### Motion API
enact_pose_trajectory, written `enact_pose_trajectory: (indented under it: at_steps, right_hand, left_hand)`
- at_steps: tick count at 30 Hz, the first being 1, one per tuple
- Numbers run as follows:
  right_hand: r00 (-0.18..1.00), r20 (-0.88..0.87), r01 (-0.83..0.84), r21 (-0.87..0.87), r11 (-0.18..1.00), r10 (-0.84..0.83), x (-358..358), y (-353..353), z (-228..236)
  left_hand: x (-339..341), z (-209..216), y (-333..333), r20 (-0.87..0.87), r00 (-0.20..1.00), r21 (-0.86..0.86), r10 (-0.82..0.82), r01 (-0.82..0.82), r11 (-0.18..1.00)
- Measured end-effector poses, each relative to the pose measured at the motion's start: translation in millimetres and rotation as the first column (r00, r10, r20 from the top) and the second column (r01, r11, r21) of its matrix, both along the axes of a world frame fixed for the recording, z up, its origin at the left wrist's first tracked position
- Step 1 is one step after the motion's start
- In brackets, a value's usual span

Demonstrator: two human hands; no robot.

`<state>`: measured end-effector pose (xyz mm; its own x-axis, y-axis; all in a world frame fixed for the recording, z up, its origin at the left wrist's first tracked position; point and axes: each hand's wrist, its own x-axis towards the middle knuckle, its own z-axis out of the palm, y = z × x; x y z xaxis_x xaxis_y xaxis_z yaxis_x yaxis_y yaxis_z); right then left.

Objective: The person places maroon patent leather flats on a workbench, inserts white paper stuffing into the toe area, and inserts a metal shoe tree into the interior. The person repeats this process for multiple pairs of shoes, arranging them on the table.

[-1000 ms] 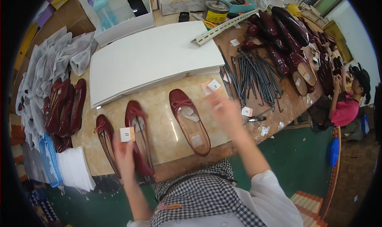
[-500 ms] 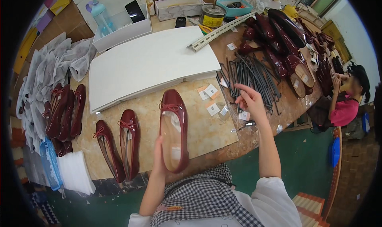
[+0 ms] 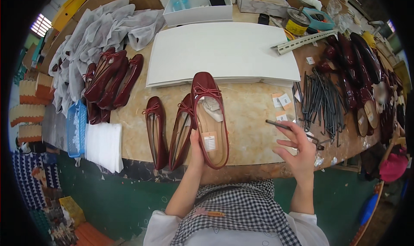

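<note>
My left hand (image 3: 197, 150) grips a glossy burgundy ballet flat (image 3: 225, 134) by its side. The shoe is held upright, toe away from me, with crumpled paper in the toe and a white label on the insole. Between the fingers of my right hand (image 3: 298, 149) is a thin dark rod (image 3: 278, 124), apart from the shoe. Two more burgundy flats stand just left, one (image 3: 155, 134) with a dark rod along its inside and the other (image 3: 181, 136) partly hidden behind the held shoe. A pile of dark rods (image 3: 321, 101) lies beyond my right hand.
A stack of white sheets (image 3: 224, 52) covers the table's middle. At left are more burgundy flats (image 3: 114, 80), grey wrapping (image 3: 103, 26), a blue basket (image 3: 76, 129) and white sheets (image 3: 103, 146). Paper tags (image 3: 284, 100), a slotted metal bar (image 3: 306, 42) and heaped shoes (image 3: 366, 86) lie right.
My right hand has come away from the rod pile toward me and now holds a rod. The view has swung left; the left hand still holds the shoe.
</note>
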<state>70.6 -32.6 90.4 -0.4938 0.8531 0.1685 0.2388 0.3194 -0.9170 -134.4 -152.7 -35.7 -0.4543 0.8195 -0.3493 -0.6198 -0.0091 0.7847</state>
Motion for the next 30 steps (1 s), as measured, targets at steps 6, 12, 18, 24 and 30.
enact_pose_trajectory:
  at_steps: [6, 12, 18, 24, 30]
  right_hand:
    - [0.984, -0.069, 0.165, 0.049, 0.985, -0.161, 15.6, 6.4, -21.5]
    - [0.971, -0.085, 0.219, -0.068, 0.973, -0.224, 1.1, 19.3, -76.6]
    - [0.987, 0.078, 0.118, 0.225, 0.967, -0.139, -8.7, 36.0, -82.4]
    - [0.912, 0.205, -0.303, -0.248, 0.92, 0.356, -42.4, -22.2, -29.6]
    - [0.914, 0.128, -0.342, -0.268, 0.901, 0.384, -64.3, -26.6, -31.3]
  left_hand:
    - [-4.0, -27.5, -5.8, -0.066, 0.989, -0.009, 0.132, -0.133, 0.991]
    - [-2.3, -27.8, -5.5, -0.008, 0.993, 0.011, 0.115, -0.115, 0.993]
    - [-6.9, -22.6, -8.3, 0.019, 0.998, 0.062, 0.065, -0.066, 0.996]
    - [-13.5, -24.5, -0.7, -0.267, 0.956, 0.081, 0.119, -0.101, 0.992]
    - [-11.5, -12.1, -4.3, -0.464, 0.878, 0.103, 0.119, -0.08, 0.991]
